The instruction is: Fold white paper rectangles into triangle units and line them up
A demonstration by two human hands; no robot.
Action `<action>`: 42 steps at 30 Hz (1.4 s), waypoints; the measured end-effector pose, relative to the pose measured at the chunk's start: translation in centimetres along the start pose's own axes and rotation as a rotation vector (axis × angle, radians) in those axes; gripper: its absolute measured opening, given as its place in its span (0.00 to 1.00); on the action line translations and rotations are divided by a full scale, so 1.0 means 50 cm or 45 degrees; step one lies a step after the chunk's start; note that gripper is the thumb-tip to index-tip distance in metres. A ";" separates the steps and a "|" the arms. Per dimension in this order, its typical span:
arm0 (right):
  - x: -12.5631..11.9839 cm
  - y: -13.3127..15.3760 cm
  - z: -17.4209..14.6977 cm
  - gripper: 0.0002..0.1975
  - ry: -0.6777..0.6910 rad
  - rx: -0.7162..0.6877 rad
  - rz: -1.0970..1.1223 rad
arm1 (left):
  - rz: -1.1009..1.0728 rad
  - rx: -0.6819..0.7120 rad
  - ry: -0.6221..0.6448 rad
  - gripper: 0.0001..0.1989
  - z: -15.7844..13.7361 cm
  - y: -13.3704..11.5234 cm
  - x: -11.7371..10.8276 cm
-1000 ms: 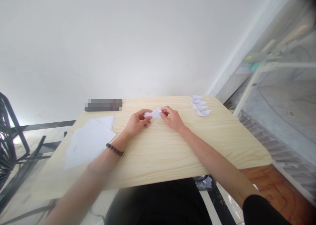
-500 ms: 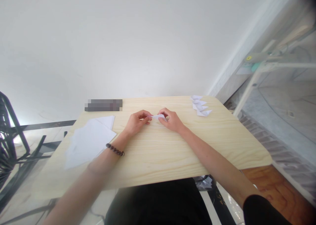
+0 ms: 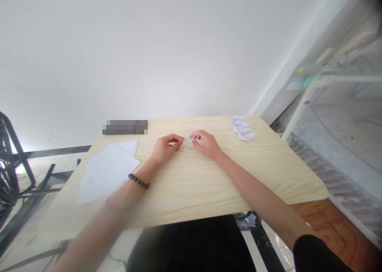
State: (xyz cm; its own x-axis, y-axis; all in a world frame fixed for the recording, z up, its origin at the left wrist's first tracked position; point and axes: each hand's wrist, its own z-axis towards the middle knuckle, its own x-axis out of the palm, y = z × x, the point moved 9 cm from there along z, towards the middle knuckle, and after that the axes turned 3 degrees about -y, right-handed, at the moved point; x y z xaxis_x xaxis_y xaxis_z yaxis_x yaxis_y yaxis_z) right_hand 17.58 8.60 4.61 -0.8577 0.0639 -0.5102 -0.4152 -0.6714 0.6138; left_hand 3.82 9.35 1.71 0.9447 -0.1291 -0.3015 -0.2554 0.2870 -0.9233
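A small folded piece of white paper (image 3: pixel 188 139) is stretched between my two hands above the middle of the table, seen nearly edge-on as a thin strip. My left hand (image 3: pixel 166 146) pinches its left end between thumb and fingers. At the other end, my right hand (image 3: pixel 206 145) grips it with thumb and fingertips. The fingers hide both ends of the paper. Several folded white paper shapes (image 3: pixel 246 136) with pointed tips stand in a row at the back right. Loose white paper sheets (image 3: pixel 110 168) lie overlapping beside my left forearm.
The pale wooden table (image 3: pixel 191 200) has rounded corners and stands against a white wall (image 3: pixel 179 57). A pixelated dark patch (image 3: pixel 125 127) covers something at the back left. A black chair (image 3: pixel 14 156) is at the left, and a white metal frame (image 3: pixel 307 101) at the right.
The folded paper has turned from showing its flat face to nearly edge-on. My right fingers have shifted slightly on it; the left hand has hardly moved.
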 end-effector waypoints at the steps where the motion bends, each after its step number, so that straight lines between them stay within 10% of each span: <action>1: 0.000 0.001 0.000 0.06 0.003 -0.005 0.001 | 0.020 -0.005 -0.003 0.13 0.000 0.002 0.000; 27: 0.015 0.000 0.002 0.10 0.105 -0.178 -0.077 | 0.488 0.380 0.018 0.14 -0.010 -0.060 0.012; 42: 0.002 -0.014 0.004 0.09 0.058 0.035 0.085 | 0.185 0.102 -0.154 0.13 0.002 -0.027 -0.026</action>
State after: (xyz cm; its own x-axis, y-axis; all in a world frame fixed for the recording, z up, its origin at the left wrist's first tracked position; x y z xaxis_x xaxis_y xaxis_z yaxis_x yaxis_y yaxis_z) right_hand 17.74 9.21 4.25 -0.8693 -0.0146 -0.4941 -0.3660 -0.6528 0.6632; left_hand 2.95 9.22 3.38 0.9181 0.0325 -0.3951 -0.3784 0.3692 -0.8488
